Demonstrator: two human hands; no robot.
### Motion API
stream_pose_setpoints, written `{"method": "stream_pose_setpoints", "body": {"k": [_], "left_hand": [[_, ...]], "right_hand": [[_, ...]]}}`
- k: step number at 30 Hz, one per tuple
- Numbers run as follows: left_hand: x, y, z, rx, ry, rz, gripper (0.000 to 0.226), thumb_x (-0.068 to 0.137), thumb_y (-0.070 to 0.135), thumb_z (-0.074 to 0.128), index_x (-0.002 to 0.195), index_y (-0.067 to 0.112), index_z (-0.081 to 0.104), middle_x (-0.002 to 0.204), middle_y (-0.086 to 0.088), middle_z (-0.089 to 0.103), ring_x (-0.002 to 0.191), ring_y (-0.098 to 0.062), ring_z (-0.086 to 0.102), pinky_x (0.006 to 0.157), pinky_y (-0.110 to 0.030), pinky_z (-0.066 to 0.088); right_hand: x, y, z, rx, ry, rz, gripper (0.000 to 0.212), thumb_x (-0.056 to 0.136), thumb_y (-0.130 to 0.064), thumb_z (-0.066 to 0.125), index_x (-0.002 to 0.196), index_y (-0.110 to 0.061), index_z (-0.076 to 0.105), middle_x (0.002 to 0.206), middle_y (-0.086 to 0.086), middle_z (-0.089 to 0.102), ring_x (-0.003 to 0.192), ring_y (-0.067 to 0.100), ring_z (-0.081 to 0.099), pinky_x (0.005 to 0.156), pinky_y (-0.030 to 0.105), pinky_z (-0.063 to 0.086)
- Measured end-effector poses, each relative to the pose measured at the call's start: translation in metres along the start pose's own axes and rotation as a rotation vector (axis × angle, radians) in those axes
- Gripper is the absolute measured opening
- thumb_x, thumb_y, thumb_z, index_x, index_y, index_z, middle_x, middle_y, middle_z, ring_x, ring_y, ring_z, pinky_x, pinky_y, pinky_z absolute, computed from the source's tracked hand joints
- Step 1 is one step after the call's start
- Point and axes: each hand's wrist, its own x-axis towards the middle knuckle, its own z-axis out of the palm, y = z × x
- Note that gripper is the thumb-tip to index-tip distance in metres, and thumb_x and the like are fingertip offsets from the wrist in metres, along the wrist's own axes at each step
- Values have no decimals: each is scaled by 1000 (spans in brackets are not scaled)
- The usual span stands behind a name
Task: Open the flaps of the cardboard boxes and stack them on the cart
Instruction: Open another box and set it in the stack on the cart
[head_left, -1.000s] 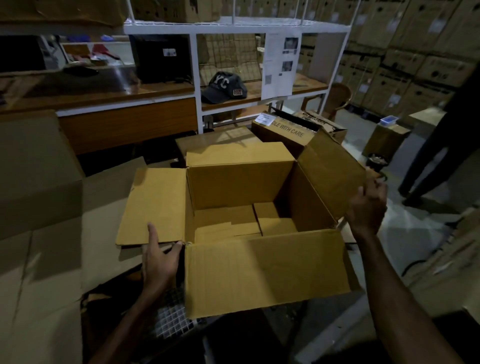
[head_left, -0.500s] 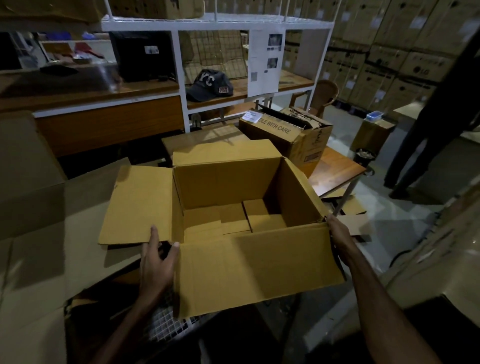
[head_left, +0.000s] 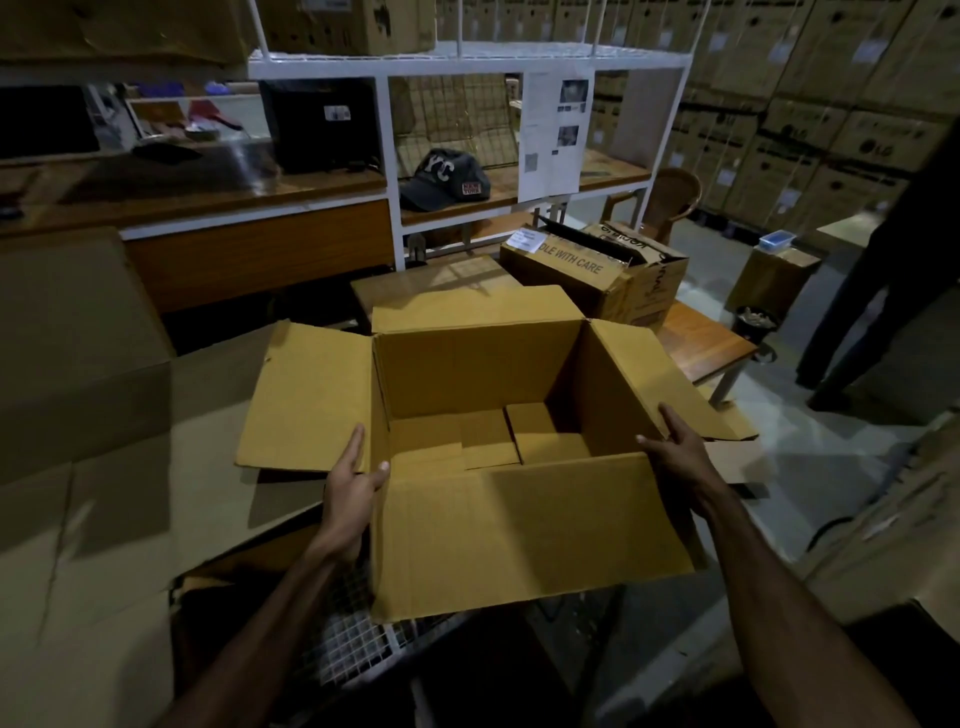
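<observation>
Holding the open cardboard box (head_left: 498, 457) over the wire cart (head_left: 353, 639), the left hand (head_left: 350, 486) pinches its near-left corner while the right hand (head_left: 675, 462) lies flat-fingered against the right wall; lower it level, flaps spread

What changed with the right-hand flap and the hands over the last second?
The right hand pushed the right flap from upright down and outward, then slid to the cardboard box's near right corner. The left hand stayed at the near left corner by the left flap.
</observation>
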Motion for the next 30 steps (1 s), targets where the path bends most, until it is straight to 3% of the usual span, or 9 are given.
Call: {"method": "stream_pose_setpoints", "body": {"k": [13, 16, 18, 20, 21, 23, 25, 27, 30], "left_hand": [[-8, 26, 2, -318, -70, -84, 82, 100, -5, 58, 162, 40, 29, 168, -4, 28, 128, -29, 55, 107, -53, 50], [-11, 39, 4, -326, -108, -78, 83, 99, -7, 58, 162, 38, 28, 171, -5, 24, 129, -29, 54, 106, -55, 51], [-13, 48, 5, -328, -137, -83, 84, 98, -7, 59, 162, 39, 29, 170, -9, 24, 119, -25, 60, 97, -51, 57], [-16, 58, 6, -316, -164, -79, 85, 98, -7, 59, 162, 40, 29, 170, -10, 25, 108, -18, 62, 83, -43, 61], [-18, 62, 7, -312, -176, -72, 84, 98, -8, 59, 162, 39, 28, 170, -9, 25, 106, -16, 61, 80, -40, 60], [-23, 71, 10, -314, -205, -59, 84, 98, -7, 59, 162, 38, 28, 169, -8, 25, 105, -15, 60, 81, -39, 59], [-30, 80, 13, -305, -235, -39, 84, 98, -8, 58, 163, 36, 28, 170, -6, 22, 103, -12, 59, 77, -36, 61], [-35, 89, 15, -293, -265, -16, 83, 98, -9, 57, 163, 34, 27, 172, -2, 18, 99, -9, 56, 67, -28, 62], [-36, 103, 14, -276, -320, 13, 83, 98, -8, 58, 163, 34, 28, 172, 1, 17, 108, -12, 55, 74, -29, 62]], "right_hand": [[-26, 5, -17, 94, 150, -33, 90, 88, 4, 74, 162, -26, 32, 158, 17, 46, 133, 35, 54, 104, 44, 50], [-41, 15, -23, 153, 195, -14, 93, 86, 2, 77, 161, -29, 33, 157, 15, 47, 132, 34, 56, 106, 50, 51], [-47, 23, -27, 205, 208, 9, 96, 84, 2, 79, 161, -31, 33, 154, 14, 51, 130, 33, 57, 106, 52, 52], [-57, 28, -32, 238, 219, 31, 96, 85, 4, 77, 162, -28, 31, 124, 6, 63, 117, 26, 59, 101, 40, 53], [-63, 29, -35, 247, 230, 31, 94, 86, 5, 75, 163, -25, 30, 100, -6, 56, 102, 21, 58, 94, 30, 50], [-76, 28, -43, 253, 273, 5, 91, 88, 5, 73, 163, -21, 29, 87, -14, 39, 85, 13, 52, 87, 22, 43], [-93, 22, -50, 266, 290, -16, 91, 89, 3, 75, 164, -22, 29, 116, 5, 58, 114, 26, 58, 101, 29, 43], [-112, 15, -56, 287, 322, -31, 92, 89, 1, 76, 164, -24, 28, 151, 21, 48, 137, 36, 48, 114, 47, 43], [-138, 5, -63, 278, 379, -58, 92, 89, -3, 77, 163, -26, 28, 160, 20, 39, 144, 36, 42, 117, 58, 39]]}}
